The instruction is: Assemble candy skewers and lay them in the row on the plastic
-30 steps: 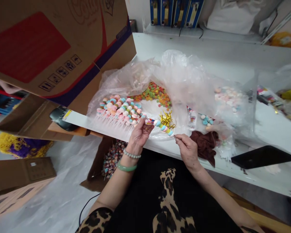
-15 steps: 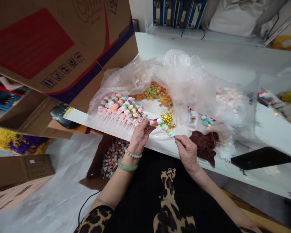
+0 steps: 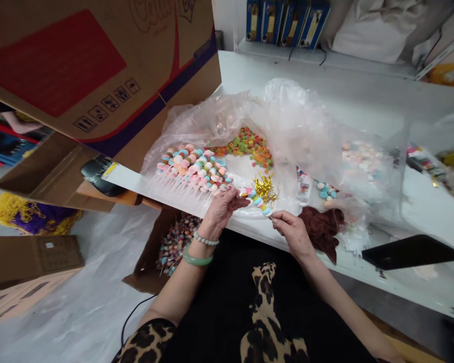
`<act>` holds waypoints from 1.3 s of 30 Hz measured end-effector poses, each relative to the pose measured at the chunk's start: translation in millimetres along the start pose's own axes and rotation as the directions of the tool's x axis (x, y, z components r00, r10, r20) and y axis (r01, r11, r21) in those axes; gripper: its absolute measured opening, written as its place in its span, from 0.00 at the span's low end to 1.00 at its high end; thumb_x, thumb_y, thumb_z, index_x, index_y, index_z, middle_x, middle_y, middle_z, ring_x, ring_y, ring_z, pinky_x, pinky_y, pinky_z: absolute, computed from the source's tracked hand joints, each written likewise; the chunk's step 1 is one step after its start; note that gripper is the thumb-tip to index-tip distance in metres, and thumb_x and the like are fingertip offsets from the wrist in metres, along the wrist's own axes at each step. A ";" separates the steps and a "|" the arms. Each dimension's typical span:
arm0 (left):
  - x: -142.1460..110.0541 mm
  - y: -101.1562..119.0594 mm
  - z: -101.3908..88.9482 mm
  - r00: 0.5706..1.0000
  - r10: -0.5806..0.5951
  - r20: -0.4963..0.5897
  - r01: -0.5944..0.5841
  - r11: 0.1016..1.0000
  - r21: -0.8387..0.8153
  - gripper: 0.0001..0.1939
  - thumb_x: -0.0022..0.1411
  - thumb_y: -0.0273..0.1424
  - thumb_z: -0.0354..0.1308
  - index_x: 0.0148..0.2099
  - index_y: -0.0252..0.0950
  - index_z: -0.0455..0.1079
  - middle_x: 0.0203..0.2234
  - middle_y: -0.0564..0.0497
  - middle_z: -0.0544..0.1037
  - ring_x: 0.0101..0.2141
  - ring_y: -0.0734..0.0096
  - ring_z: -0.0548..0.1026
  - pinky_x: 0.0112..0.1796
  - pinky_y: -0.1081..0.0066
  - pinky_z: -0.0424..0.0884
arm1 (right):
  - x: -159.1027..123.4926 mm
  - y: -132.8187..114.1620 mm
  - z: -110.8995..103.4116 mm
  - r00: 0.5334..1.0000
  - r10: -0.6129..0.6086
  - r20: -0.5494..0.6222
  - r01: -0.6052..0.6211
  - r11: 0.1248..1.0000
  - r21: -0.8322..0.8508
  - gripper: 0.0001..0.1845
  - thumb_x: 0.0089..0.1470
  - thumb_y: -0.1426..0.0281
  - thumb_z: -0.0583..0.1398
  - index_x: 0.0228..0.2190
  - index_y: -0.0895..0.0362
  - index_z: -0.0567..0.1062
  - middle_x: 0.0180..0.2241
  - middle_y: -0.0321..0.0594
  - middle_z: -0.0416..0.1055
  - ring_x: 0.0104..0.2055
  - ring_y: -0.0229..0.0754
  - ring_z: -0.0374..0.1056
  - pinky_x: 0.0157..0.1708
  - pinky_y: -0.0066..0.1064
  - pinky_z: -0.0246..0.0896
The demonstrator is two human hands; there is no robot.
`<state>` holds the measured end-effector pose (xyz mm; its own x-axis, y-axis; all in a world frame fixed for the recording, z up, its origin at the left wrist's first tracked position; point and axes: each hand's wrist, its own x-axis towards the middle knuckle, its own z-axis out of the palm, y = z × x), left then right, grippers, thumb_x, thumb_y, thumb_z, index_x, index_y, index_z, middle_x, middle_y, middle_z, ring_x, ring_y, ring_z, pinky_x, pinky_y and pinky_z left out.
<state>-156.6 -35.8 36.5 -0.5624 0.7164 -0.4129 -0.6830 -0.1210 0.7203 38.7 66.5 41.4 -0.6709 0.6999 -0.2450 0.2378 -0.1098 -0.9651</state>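
In the head view, the left hand [image 3: 224, 205] grips the left end of a candy skewer [image 3: 260, 203], fingers closed on it; the right hand [image 3: 290, 229] pinches its right end between thumb and fingertips. The skewer slants between the two hands, above the near edge of the white table [image 3: 245, 228]. Gold ties [image 3: 265, 186] lie just beyond it. To the left is a pile of finished skewers [image 3: 191, 166], with ring candies [image 3: 251, 146] farther back. A brown cloth [image 3: 322, 229] lies right of the right hand, near a black phone-like slab [image 3: 412, 251].
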 end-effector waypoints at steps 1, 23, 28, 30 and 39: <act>0.3 0.9 -1.2 1.000 0.019 -0.014 -0.019 1.000 -0.013 0.16 0.47 0.39 0.72 0.29 0.32 0.72 0.24 0.46 0.80 0.26 0.62 0.81 0.35 0.65 0.76 | 0.4 0.7 0.3 0.999 0.043 0.016 -0.044 0.999 0.027 0.08 0.45 0.64 0.62 0.26 0.56 0.77 0.20 0.33 0.64 0.22 0.35 0.54 0.23 0.29 0.49; 12.5 3.8 -27.4 0.998 0.017 -0.055 -0.017 1.000 -0.009 0.12 0.45 0.33 0.73 0.29 0.32 0.74 0.22 0.49 0.79 0.24 0.70 0.77 0.31 0.68 0.77 | 4.4 13.4 11.2 0.970 0.191 0.154 -0.213 0.966 0.144 0.11 0.42 0.63 0.64 0.27 0.58 0.78 0.17 0.30 0.61 0.19 0.31 0.47 0.22 0.28 0.36; 8.6 3.3 -24.6 0.999 -0.033 -0.022 0.034 0.998 0.051 0.17 0.40 0.35 0.75 0.28 0.30 0.74 0.22 0.49 0.78 0.24 0.70 0.77 0.31 0.69 0.76 | 2.3 12.6 11.7 0.955 0.223 0.198 -0.256 0.954 0.159 0.11 0.42 0.64 0.64 0.28 0.59 0.77 0.18 0.30 0.62 0.19 0.30 0.47 0.22 0.28 0.36; 6.8 3.1 -24.7 0.999 -0.043 -0.026 0.045 0.996 0.071 0.17 0.39 0.35 0.76 0.27 0.30 0.74 0.21 0.50 0.78 0.23 0.73 0.76 0.29 0.72 0.75 | 1.6 12.6 12.9 0.949 0.234 0.213 -0.269 0.950 0.156 0.12 0.42 0.64 0.63 0.28 0.59 0.77 0.17 0.30 0.61 0.19 0.30 0.47 0.22 0.28 0.36; 0.8 -4.9 -21.6 0.999 -0.035 -0.005 0.035 0.999 -0.008 0.18 0.46 0.39 0.72 0.32 0.31 0.74 0.27 0.49 0.79 0.28 0.66 0.79 0.33 0.69 0.76 | 3.0 17.9 17.4 0.992 0.092 0.081 -0.093 0.996 0.009 0.08 0.43 0.65 0.61 0.25 0.57 0.76 0.20 0.32 0.63 0.25 0.35 0.55 0.27 0.29 0.48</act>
<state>-163.8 -49.4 20.6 -0.5406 0.7168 -0.4403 -0.7060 -0.1019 0.7008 28.7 54.3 21.7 -0.7009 0.6271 -0.3398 0.2934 -0.1807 -0.9387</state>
